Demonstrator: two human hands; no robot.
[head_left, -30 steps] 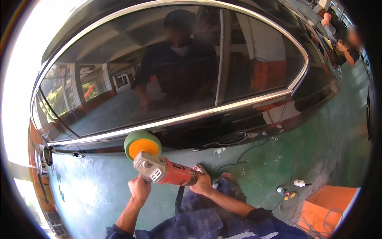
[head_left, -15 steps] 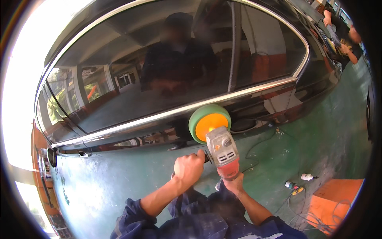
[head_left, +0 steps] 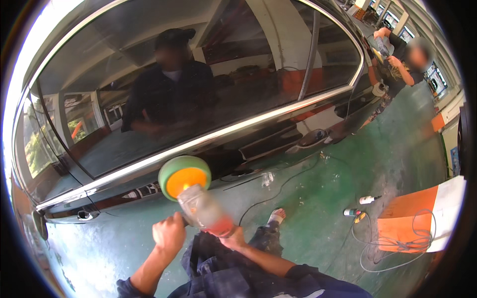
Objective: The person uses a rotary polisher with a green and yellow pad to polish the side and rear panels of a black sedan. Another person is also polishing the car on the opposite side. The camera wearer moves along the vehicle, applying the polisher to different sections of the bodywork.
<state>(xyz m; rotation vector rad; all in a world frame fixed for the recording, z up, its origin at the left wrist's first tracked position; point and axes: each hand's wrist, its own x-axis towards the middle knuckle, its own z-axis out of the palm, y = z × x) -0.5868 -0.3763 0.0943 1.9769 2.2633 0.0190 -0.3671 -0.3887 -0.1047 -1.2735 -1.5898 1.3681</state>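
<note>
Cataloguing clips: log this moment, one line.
left hand: side handle | right hand: polisher | green pad: by black car, contact unclear

A car workshop, probably one for bodywork or finishing, is indicated. Much of the space is filled by a black car (head_left: 223,107), at whose side a red and grey power polisher (head_left: 201,211) with a green and orange pad is being held. At the far right, another power tool (head_left: 382,49) is being handled by a second person (head_left: 397,74) against the same bodywork. The floor (head_left: 318,193) is coated green and marked by scuffs and pale specks. At the near right, two small bottles (head_left: 366,200) and a looped cable (head_left: 407,246) are seen beside an orange and white block (head_left: 400,208). Columns and ceiling beams are mirrored in the car's glass.
</note>
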